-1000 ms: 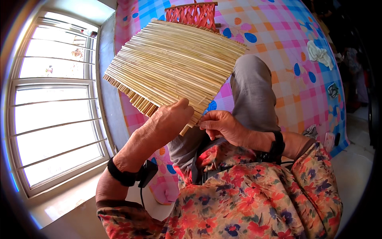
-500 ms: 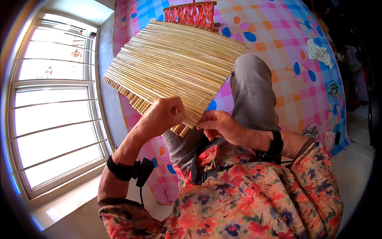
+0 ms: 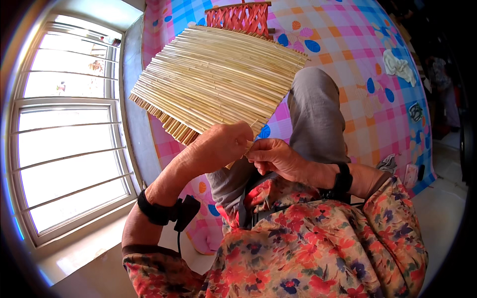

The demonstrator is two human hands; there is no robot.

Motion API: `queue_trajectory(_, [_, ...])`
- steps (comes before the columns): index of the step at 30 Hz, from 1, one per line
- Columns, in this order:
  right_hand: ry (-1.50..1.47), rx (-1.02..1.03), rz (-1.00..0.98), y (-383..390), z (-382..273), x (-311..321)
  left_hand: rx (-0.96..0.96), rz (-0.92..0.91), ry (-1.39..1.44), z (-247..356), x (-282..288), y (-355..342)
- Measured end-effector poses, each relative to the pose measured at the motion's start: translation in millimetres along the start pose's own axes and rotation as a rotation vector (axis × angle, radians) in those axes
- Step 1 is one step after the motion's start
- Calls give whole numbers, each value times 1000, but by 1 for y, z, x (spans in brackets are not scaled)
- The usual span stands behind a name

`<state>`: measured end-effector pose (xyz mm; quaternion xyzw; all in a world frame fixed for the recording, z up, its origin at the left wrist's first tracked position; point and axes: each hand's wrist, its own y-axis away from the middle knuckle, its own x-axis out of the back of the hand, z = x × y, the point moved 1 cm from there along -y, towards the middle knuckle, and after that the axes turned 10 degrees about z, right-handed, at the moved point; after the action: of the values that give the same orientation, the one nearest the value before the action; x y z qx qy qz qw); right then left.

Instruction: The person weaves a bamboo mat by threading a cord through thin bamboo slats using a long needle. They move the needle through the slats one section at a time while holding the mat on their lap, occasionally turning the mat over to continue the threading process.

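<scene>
Head view: bamboo-stick mat [image 3: 218, 79] spreads over checked sheet [image 3: 348, 49], before lap. Left hand [image 3: 223, 141] clenched, hiding mat's near corner; contents hidden. Right hand [image 3: 278, 158] pinched there, held item unclear. Mat overlaps red woven frame [image 3: 238, 16] beyond; grey-trousered knee [image 3: 316, 104] right of mat, barred window [image 3: 69, 154] left.

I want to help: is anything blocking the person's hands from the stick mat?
Nothing visible is in the way. The left hand is over the near corner of the stick mat, and the right hand is at that corner too.
</scene>
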<state>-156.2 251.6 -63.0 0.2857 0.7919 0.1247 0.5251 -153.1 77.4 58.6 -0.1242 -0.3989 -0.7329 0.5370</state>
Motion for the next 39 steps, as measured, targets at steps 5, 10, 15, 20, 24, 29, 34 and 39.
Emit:
queue_trajectory(5, [121, 129, 69, 8, -5, -4, 9, -12, 62, 7, -4, -3])
queue_trajectory(10, [346, 367, 83, 22, -15, -21, -94, 6, 49, 1, 3, 6])
queue_trajectory(15, [683, 417, -117, 29, -36, -31, -230, 178, -275, 13, 21, 32])
queue_trajectory(20, [733, 450, -17, 23, -54, -24, -384, 422, -494, -4, 25, 48])
queue_trajectory(24, [960, 645, 8, 14, -73, -38, -474, 534, -540, -18, 24, 47])
queue_trajectory(29, [1245, 968, -16, -5, -93, -68, -456, 582, -371, -22, 29, 37])
queue_trajectory(34, [1241, 613, -56, 6, -99, -71, -469, 719, -126, -34, 21, 31])
queue_trajectory(39, [1108, 483, -222, 21, -63, -32, -283, 776, 53, -50, 7, 41])
